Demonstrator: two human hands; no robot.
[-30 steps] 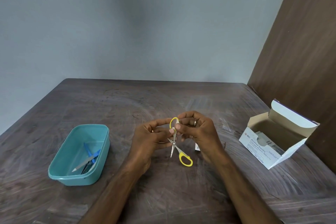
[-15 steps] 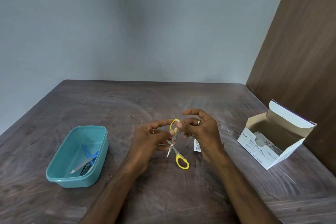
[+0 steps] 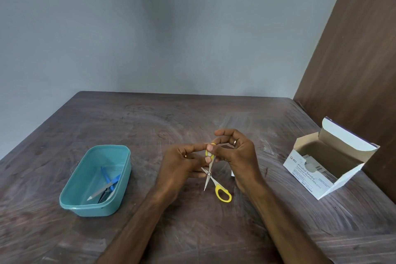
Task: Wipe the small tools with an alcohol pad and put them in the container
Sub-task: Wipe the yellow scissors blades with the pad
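The small yellow-handled scissors are held up above the wooden surface, just right of the teal container, with their blades spread open. The left hand holds them with thumb and forefinger closed near the upper handle loop, and the right hand meets it from the other side, its thumb and forefinger pinched at that same loop while the other fingers curl loosely above. No alcohol pad can be made out between the fingers; only a sliver of white, perhaps a wrapper or pad, peeks out beside the right hand, on the side away from the container. Inside the container lie already a blue-handled tool and a metal one alongside it, so part of the work looks done; the scissors appear to be the last tool outside it, and what seems left is to finish wiping them, close the blades and lay them in with the others. Far to the right of the container, near the surface's right edge and a brown wall panel, stands the open box of alcohol swabs. Between the scissors and the container the surface lies bare, so the short carry leftward should meet nothing; the container's near wall sits well back from the surface's front edge, and its open top gives ample room for setting the scissors down flat.
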